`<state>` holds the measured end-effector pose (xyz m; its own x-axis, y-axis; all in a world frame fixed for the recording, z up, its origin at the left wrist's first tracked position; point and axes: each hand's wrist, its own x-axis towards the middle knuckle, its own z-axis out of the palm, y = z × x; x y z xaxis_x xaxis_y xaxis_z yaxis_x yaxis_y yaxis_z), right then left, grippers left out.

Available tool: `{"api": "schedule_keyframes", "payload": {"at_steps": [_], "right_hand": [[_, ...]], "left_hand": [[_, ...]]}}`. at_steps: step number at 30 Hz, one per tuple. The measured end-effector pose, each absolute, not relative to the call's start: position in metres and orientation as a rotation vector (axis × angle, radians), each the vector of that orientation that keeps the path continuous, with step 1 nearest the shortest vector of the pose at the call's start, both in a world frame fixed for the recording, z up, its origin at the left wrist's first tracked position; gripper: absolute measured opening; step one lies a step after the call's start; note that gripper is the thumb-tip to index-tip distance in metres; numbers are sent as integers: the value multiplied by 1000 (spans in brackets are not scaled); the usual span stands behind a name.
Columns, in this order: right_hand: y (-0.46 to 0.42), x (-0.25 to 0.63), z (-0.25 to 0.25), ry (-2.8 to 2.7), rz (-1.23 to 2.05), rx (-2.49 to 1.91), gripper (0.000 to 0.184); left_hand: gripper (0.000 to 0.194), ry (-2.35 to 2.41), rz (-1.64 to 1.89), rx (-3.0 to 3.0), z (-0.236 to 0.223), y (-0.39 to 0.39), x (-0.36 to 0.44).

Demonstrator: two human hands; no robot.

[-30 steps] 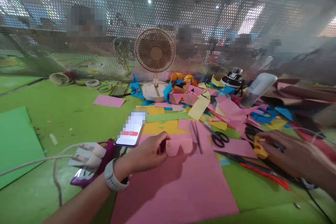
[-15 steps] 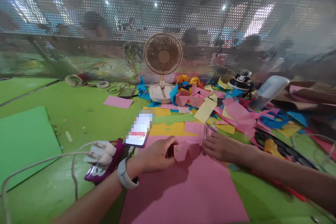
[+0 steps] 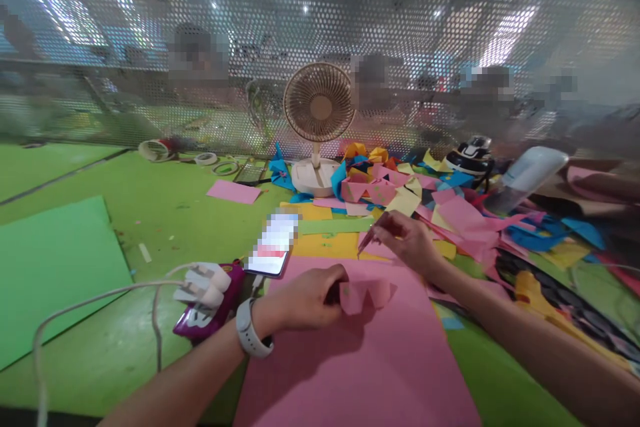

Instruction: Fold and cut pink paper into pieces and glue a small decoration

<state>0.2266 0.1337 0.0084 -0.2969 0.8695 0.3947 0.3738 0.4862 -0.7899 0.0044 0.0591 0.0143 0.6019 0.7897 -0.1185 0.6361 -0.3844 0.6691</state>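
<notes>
A small folded piece of pink paper [image 3: 355, 297] is pinched in my left hand [image 3: 313, 297], which wears a white watch [image 3: 250, 327]. It stands in zigzag folds above a large pink sheet [image 3: 370, 367]. Beyond it and to the right, my right hand [image 3: 407, 240] is raised, its fingers closed on a thin pointed tool [image 3: 361, 248]. The tool's tip points down and left, over the sheet's far edge, apart from the folded paper. Blur hides the tool's exact kind.
A lit phone [image 3: 273, 243] and a purple power bank [image 3: 210, 310] with white plugs [image 3: 203, 287] lie left of my hands. A fan [image 3: 320, 107] stands behind, beside heaped coloured paper scraps [image 3: 460, 213]. A black tray [image 3: 565, 300] and a clear bottle [image 3: 530, 177] are at right.
My right hand has lifted and moved left from the sheet's right edge, with the thin tool now in its fingers. My left hand keeps hold of the folded paper; the view has shifted slightly.
</notes>
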Motion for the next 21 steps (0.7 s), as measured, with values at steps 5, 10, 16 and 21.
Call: {"api": "schedule_keyframes", "payload": {"at_steps": [5,10,16,21], "right_hand": [[141,225,2,-2024,683,-1198,17],[152,227,0,-1993,950,-1178,20],[150,210,-13,-1916,1000,-1114,27],[145,206,-26,-1894,1018,-1046,27]], "left_hand": [[16,1085,294,2125,15,60,3],[15,1078,289,2138,15,60,2],[17,1071,291,2127,13,61,1],[11,1101,282,2127,13,62,0]]}}
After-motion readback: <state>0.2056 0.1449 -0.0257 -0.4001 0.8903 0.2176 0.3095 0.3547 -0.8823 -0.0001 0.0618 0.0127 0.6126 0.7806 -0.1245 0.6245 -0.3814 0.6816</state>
